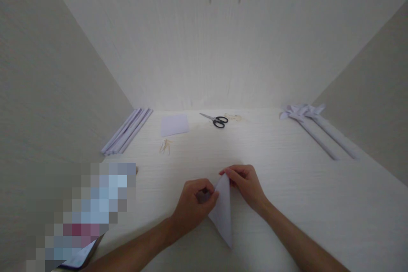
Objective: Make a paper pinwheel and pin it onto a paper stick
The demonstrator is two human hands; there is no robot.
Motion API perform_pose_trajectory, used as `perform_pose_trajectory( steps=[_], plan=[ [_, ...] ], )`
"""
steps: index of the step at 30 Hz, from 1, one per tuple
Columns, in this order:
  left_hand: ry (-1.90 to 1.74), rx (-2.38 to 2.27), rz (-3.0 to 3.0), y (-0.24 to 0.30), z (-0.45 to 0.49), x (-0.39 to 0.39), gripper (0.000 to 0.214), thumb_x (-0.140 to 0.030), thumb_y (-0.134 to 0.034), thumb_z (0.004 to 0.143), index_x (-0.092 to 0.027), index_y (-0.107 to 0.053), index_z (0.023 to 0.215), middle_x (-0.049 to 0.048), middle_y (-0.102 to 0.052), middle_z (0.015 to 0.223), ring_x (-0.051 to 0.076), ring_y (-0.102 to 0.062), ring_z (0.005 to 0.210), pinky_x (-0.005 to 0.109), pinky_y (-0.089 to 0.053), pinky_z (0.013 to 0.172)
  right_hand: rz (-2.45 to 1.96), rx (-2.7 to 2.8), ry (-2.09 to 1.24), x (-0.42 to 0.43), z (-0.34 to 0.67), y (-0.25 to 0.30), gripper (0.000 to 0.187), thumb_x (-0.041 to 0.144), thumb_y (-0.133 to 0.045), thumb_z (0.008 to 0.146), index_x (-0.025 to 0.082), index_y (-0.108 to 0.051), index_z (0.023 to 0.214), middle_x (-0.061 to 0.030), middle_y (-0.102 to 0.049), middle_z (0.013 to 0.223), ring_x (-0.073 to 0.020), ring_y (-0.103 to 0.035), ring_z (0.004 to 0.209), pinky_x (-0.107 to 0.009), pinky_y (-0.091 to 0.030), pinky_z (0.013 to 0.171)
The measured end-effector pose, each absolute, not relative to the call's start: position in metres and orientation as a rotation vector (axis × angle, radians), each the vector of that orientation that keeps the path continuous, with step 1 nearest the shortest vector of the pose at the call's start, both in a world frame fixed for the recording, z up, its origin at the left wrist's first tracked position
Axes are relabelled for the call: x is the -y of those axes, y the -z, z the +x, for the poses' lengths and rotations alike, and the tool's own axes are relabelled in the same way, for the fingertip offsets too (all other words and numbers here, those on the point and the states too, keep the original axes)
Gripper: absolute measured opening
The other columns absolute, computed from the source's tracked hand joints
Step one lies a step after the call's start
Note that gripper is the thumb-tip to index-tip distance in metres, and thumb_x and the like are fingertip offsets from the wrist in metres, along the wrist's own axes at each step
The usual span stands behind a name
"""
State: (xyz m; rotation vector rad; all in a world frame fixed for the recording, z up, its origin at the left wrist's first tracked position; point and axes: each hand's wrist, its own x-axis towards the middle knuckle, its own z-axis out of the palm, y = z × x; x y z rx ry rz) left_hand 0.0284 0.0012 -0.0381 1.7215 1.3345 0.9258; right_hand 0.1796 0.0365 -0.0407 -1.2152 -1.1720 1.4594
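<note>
A pale lilac sheet of paper [223, 214], folded into a long triangle, lies on the white table [287, 204] near the front. My left hand [193, 206] pinches its left edge with curled fingers. My right hand [247, 185] pinches the upper tip of the triangle from the right. Both hands are closed on the paper.
At the back lie black-handled scissors [216, 120], a flat lilac paper square [174, 125], small tan bits [165, 146], several rolled paper sticks [127, 131] at the left and paper flowers on stems [315, 127] at the right. White walls enclose the table on three sides.
</note>
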Motion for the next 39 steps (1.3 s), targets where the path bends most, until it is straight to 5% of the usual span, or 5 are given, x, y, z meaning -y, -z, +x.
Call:
perform_pose_trajectory(
  steps=[17, 30, 39],
  plan=[
    [-0.869, -1.251, 1.658, 0.043, 0.032, -0.002, 0.017, -0.023, -0.052, 0.068, -0.015, -0.047, 0.054, -0.0031, -0.043, 0.05, 0.007, -0.037, 0.048, 0.019, -0.029, 0.047, -1.207, 1.349, -1.365, -0.029, 0.185, 0.042, 0.029, 0.037, -0.05, 0.073, 0.014, -0.065, 0.063, 0.0023, -0.045, 0.046, -0.0078, -0.037, 0.043, -0.021, -0.027, 0.04],
    [-0.855, -1.108, 1.398, 0.047, 0.046, 0.0, 0.019, -0.026, -0.055, 0.065, -0.016, -0.042, 0.056, -0.0036, -0.041, 0.051, 0.007, -0.036, 0.049, 0.02, -0.028, 0.046, -1.397, 1.503, -0.868, -0.016, 0.191, 0.043, 0.024, 0.029, -0.048, 0.073, 0.014, -0.062, 0.061, -0.0007, -0.052, 0.052, -0.0112, -0.042, 0.049, -0.022, -0.03, 0.043],
    [-1.077, -1.203, 1.366, 0.05, 0.036, 0.0, 0.022, -0.027, -0.056, 0.066, -0.016, -0.04, 0.054, -0.0051, -0.039, 0.051, 0.007, -0.035, 0.048, 0.019, -0.027, 0.046, -1.168, 1.26, -1.299, -0.02, 0.185, 0.045, 0.029, 0.041, -0.051, 0.074, 0.013, -0.057, 0.068, 0.0012, -0.049, 0.054, -0.0082, -0.039, 0.046, -0.021, -0.029, 0.044]
  ],
)
